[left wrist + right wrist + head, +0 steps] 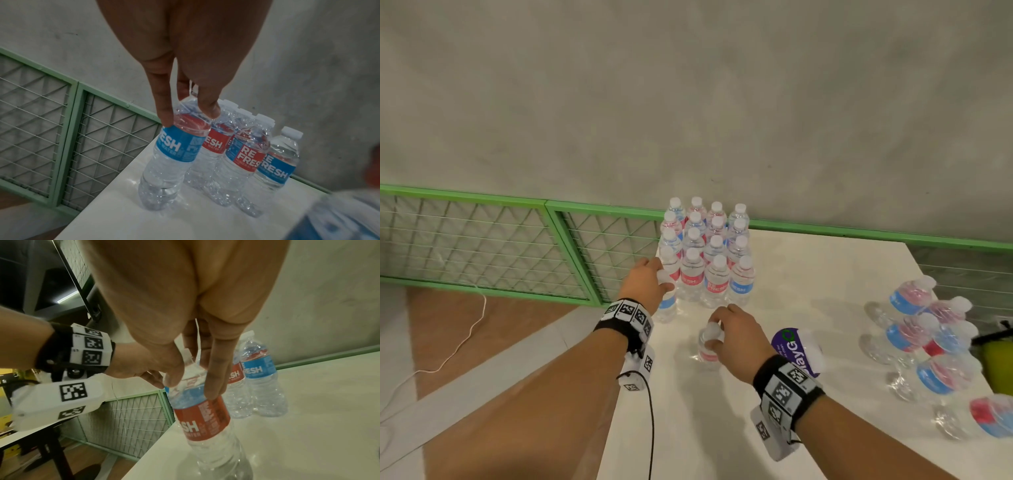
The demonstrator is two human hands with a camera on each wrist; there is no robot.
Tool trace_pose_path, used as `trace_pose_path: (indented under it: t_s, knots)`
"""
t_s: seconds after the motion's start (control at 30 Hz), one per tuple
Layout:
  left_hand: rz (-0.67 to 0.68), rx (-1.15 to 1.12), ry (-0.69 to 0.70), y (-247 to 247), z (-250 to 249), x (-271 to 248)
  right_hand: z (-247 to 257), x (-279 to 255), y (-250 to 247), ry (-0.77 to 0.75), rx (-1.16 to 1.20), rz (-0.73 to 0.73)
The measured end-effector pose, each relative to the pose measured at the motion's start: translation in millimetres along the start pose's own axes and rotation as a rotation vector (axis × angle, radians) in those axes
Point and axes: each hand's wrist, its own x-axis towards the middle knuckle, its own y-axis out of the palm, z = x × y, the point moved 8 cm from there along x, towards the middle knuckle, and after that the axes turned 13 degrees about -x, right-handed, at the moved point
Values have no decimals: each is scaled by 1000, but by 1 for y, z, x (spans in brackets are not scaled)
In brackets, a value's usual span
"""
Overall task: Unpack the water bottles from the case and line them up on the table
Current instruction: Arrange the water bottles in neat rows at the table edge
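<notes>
A block of clear plastic water bottles with white caps and red or blue labels [705,253] stands upright at the far left part of the white bench [808,274], packed four across and four deep, touching one another, close to the green-framed wire mesh panel [482,240] beneath the grey concrete wall [688,85]. On the right side of the bench lies a loose cluster of the same kind of bottles on their sides [928,342], several still under crinkled clear wrap; how many remain inside the wrap cannot be told. A purple-labelled plastic item [796,349] lies between this cluster and the right wrist.

The left hand [645,286] reaches forward and down, wrist banded with a black strap carrying black-and-white square markers. Its fingers [164,113] and thumb are curled over the shoulder and neck of a blue-labelled clear bottle [170,159], pinching it from above; the bottle stands on the bench at the left front corner of the block, leaning slightly, just beside the front row.

The right hand [736,337], strapped likewise, is poised above the bench in front of the block. Its fingers [216,369] hang downward and close round the neck and upper body of a red-and-blue-labelled clear bottle [203,415], thumb on one side, long fingers on the other. That bottle is upright with its base at the bench surface, apart from the block, nearer the person.
</notes>
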Motion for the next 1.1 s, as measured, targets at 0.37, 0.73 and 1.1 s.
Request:
trace_pose_path:
  t_s: [0.37,0.73,1.1]
  knots:
    - [-21,-58,14,-1,2,1,24,88,-9,35,34,-29]
    - [-30,-84,28,0,2,0,18,99,-26,-39,-31,-75]
    - [-52,-133,27,-3,5,-1,22,109,-20,-120,-170,-9]
